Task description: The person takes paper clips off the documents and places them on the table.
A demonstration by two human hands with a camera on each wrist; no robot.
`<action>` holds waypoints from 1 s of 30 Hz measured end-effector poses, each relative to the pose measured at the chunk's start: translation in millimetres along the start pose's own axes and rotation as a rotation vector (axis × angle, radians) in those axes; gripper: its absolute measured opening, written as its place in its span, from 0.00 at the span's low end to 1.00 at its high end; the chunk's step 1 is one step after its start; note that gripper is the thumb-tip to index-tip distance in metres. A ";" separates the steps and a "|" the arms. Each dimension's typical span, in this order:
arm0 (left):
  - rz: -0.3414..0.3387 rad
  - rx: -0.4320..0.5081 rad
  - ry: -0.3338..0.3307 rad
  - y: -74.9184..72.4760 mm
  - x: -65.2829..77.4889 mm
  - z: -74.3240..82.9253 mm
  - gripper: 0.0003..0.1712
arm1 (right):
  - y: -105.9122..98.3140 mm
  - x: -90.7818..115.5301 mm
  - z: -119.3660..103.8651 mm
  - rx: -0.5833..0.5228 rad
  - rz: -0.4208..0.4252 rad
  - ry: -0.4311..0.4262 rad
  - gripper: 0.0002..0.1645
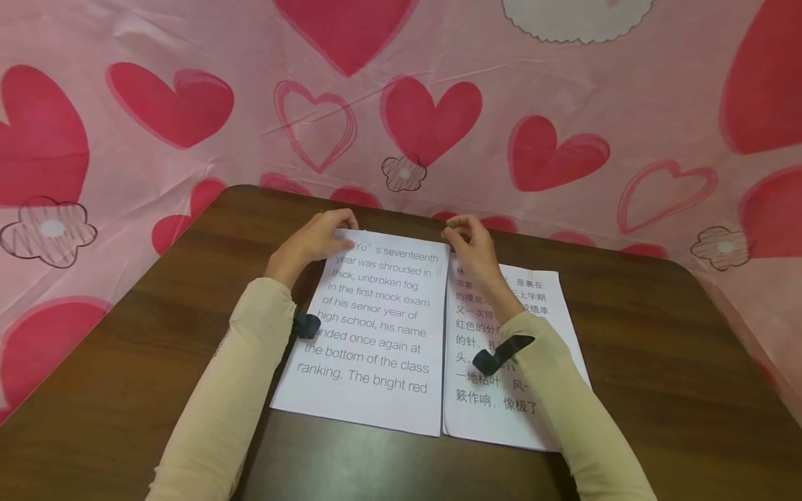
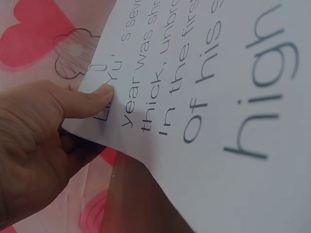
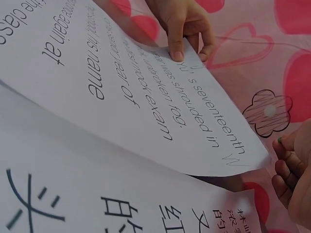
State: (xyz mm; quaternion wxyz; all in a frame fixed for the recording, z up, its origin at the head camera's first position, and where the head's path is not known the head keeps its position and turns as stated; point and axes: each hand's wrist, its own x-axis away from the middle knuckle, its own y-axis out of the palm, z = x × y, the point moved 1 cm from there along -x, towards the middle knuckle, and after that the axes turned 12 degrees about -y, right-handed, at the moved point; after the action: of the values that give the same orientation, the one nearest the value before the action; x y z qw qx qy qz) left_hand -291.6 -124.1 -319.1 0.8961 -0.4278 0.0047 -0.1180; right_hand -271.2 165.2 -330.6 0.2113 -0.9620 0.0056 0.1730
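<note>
Left hand [image 1: 308,243], the nearer, pinches the top-left corner of the English-text sheet [image 1: 376,330], which lies toward 5 o'clock, long axis roughly 12 to 6. Just beside the top-right corner, my right hand [image 1: 474,252] pinches a small green object [image 3: 280,140] I can't identify, with the sheet at 8 o'clock.

- Long, pale cream sleeves [image 1: 579,403], creased near the cuffs [image 1: 271,291].
- Black wristbands [image 1: 519,344], each bearing a rounded unit [image 1: 309,325].
- Faint dark markings [image 1: 222,341] on the left sleeve [image 1: 228,390].
</note>
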 end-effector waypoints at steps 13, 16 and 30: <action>0.003 0.004 -0.011 -0.1 1.4 -0.8 0.14 | -6.8 0.6 2.9 0.033 -0.006 -0.019 0.17; 0.004 0.006 -0.008 -0.4 1.6 -0.9 0.14 | -8.3 0.7 3.8 0.054 -0.007 -0.025 0.16; 0.001 0.003 -0.006 -1.2 -0.9 -2.8 0.13 | -15.6 0.1 7.2 0.070 -0.008 -0.029 0.16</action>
State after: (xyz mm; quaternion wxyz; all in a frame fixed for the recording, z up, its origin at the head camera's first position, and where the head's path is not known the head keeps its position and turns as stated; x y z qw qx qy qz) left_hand -293.1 -126.8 -320.0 0.8968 -0.4269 0.0022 -0.1164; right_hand -272.1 182.4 -330.5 0.2456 -0.9514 0.0048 0.1858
